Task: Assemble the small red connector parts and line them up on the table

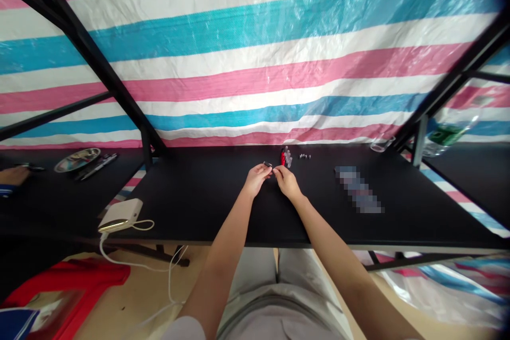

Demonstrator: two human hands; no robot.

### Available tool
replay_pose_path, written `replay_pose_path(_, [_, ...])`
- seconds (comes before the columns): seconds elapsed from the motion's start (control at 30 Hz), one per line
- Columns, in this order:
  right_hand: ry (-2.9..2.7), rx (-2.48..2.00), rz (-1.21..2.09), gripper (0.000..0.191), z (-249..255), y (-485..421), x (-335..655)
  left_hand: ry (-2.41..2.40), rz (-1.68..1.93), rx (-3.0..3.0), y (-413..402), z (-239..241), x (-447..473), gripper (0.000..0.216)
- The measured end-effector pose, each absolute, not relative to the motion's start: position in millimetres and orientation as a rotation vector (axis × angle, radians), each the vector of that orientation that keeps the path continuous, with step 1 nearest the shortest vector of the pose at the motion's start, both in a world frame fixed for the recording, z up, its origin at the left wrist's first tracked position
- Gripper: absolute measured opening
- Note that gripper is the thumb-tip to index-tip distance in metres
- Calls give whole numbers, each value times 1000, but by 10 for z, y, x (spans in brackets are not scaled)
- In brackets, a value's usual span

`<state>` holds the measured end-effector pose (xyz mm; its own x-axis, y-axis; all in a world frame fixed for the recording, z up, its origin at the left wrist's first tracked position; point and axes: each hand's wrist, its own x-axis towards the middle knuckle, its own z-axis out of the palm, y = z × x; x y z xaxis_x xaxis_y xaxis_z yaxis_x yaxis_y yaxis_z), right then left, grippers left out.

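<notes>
Over the middle of the black table, my left hand [257, 179] pinches a small dark piece [268, 164] that looks short and narrow; its exact kind is too small to tell. The fingertips of my right hand [287, 181] are pressed together at the near end of that piece, and whatever they grip is hidden. Just beyond my right hand stand a red piece [282, 158] and several clear, tube-like pieces [288, 157] in a cluster. To the right of them lies a short row of tiny shiny pieces [305, 156].
A blurred-out flat object [358, 190] lies to the right, and a clear cup [381, 143] is tipped at the back right. A white box with a cable [121, 215] sits at the left front edge. Black frame bars [85, 42] flank the table [191, 191]; another person's hand [15, 175] is far left.
</notes>
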<state>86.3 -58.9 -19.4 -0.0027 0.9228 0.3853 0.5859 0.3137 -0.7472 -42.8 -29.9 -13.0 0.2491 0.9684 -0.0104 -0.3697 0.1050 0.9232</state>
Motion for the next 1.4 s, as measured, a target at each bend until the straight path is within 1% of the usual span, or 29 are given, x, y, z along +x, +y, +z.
replay_pose_path(0.2, [-1661,-1314,409,28,-230,-577,868,825,1194,948,-277,-158,-416,31])
replay_pose_path(0.5, [-1654,-1429,335,27,-225,-577,877,921,1367,728,-208,-124,-484,34])
replay_pose_path(0.77, [-1714,-1478,325,21,-266,-550,900,925,1329,797,-203,-152,-479,36])
replay_pose_path(1.0, [-1674,-1591,305,14,-312,-493,964,918,1282,943,-250,-186,-393,32])
replay_pose_path(1.1, [-1539,-1703,286,16,-287,-477,1066,1019,1295,1088,-269,-201,-327,29])
replay_pose_path(1.2, [-1432,-1811,234,20,-259,-467,1186,1100,1266,1359,-251,-213,-226,21])
replay_pose_path(1.4, [-1466,-1939,138,20,-278,-443,1277,1257,1223,1726,-96,-263,4,10])
